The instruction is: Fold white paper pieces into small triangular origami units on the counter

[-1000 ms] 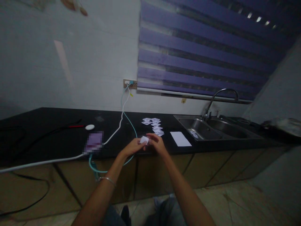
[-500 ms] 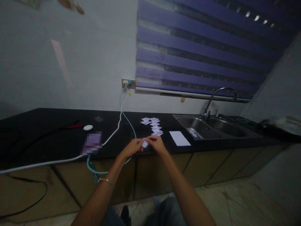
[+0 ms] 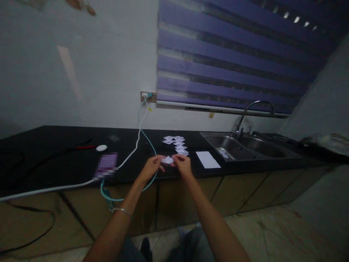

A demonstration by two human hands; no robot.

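Note:
A small white folded paper boat (image 3: 168, 160) with a raised peak is held between my two hands, just above the counter's front part. My left hand (image 3: 153, 166) pinches its left end, and my right hand (image 3: 182, 163) pinches the right end. Right behind them, several similar folded paper boats (image 3: 180, 144) lie in a cluster on the black counter. To the right of my right hand lies a flat stack or sheet of white paper (image 3: 208, 160).
A double steel sink (image 3: 247, 159) with a curved faucet (image 3: 242, 120) is at the right, white paper pieces in its left basin. White and teal cables (image 3: 137, 142) run from a wall socket (image 3: 148, 96). A white round object (image 3: 101, 148) and a blurred purple item (image 3: 107, 163) lie left.
My hands have moved apart a little, and the folded paper between them has spread from a compact shape into a wider boat with a peak.

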